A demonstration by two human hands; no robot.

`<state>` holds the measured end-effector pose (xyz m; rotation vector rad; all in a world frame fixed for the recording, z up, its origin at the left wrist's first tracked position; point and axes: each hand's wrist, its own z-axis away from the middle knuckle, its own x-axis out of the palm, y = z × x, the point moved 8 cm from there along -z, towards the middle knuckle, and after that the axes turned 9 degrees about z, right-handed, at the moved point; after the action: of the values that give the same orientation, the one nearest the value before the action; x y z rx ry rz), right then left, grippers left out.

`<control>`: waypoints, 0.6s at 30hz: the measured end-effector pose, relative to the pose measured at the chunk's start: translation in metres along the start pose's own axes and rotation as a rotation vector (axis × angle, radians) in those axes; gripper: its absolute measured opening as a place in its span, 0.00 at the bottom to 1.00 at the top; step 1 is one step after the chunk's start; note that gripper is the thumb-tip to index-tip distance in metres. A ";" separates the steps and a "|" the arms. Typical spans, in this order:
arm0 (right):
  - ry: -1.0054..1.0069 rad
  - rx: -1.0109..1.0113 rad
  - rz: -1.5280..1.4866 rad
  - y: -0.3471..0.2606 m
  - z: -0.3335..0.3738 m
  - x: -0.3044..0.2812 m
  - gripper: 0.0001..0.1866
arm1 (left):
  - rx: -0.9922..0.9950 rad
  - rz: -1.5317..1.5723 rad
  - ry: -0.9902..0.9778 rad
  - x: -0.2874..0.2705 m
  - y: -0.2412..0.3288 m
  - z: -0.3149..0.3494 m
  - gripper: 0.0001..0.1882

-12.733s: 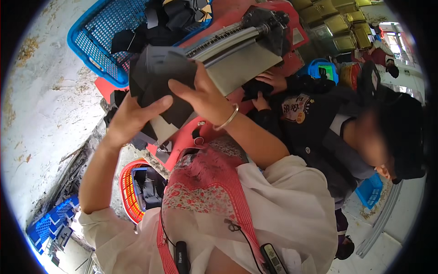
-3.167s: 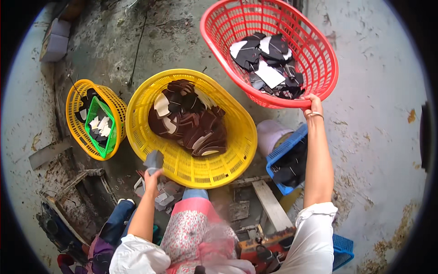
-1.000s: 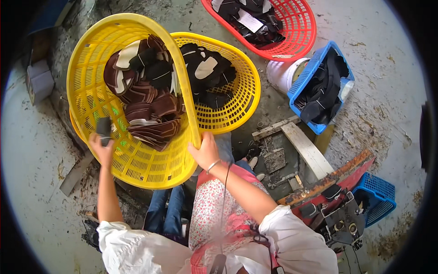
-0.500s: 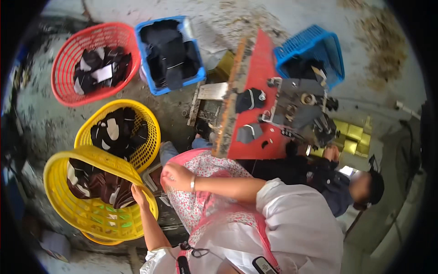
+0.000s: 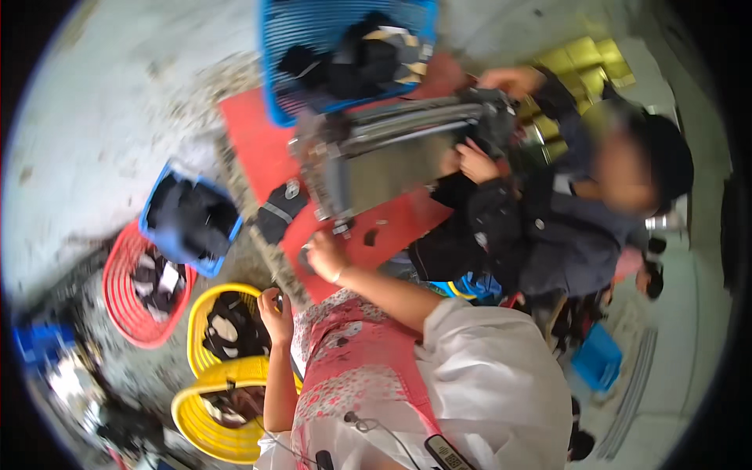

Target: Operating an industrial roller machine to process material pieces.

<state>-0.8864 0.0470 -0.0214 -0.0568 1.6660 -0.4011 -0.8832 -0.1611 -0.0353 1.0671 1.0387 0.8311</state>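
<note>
My right hand (image 5: 325,257) reaches over the red tabletop (image 5: 384,235), with its fingers closed on a grey fabric piece (image 5: 305,262), mostly covered by the hand. A darker fabric piece with a pale stripe (image 5: 280,213) lies just beyond it. My left hand (image 5: 276,315) is raised beside the table's near left edge, fingers loosely curled with a gap at the thumb and nothing visible held. Small dark scraps (image 5: 370,236) lie on the red surface right of my right hand.
A metal roller machine (image 5: 392,153) stands on the table; a co-worker's hands (image 5: 476,163) are at it. Behind it is a blue basket of dark pieces (image 5: 352,66). Left are a blue basket (image 5: 149,211), a red basket (image 5: 117,301) and two yellow baskets (image 5: 197,329), holding pieces.
My view has swung right toward the table and machine. My left hand has let go of the yellow basket's rim. My right hand has gone from my apron to the grey piece.
</note>
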 end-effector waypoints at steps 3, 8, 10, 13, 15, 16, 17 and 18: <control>-0.080 -0.169 0.283 -0.020 0.000 0.034 0.08 | 0.024 -0.106 -0.137 0.053 0.004 -0.036 0.15; 0.092 0.015 0.003 -0.007 -0.007 0.028 0.07 | -0.313 0.107 -0.227 0.084 -0.028 -0.053 0.22; -0.185 0.235 -0.366 0.018 0.009 0.034 0.03 | -0.384 0.280 -0.258 0.090 -0.018 -0.047 0.21; -0.091 0.237 -0.730 0.034 0.034 -0.019 0.07 | -0.561 0.065 -0.425 0.097 0.009 -0.028 0.15; -0.201 0.283 -1.071 0.044 0.042 -0.044 0.10 | -0.336 0.044 -0.528 0.107 0.056 -0.026 0.17; -0.300 0.285 -1.032 0.048 0.046 -0.055 0.10 | -0.379 0.054 -0.555 0.110 0.068 -0.024 0.19; -0.343 0.247 -0.968 0.051 0.049 -0.070 0.11 | -0.258 -0.079 -0.608 0.117 0.086 -0.025 0.19; -0.386 0.181 -0.738 0.056 0.052 -0.084 0.12 | -0.109 -0.212 -0.596 0.122 0.104 -0.027 0.20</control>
<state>-0.8137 0.1099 0.0381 -0.5887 1.1750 -1.0252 -0.8759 -0.0122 0.0296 1.0032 0.5783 0.3541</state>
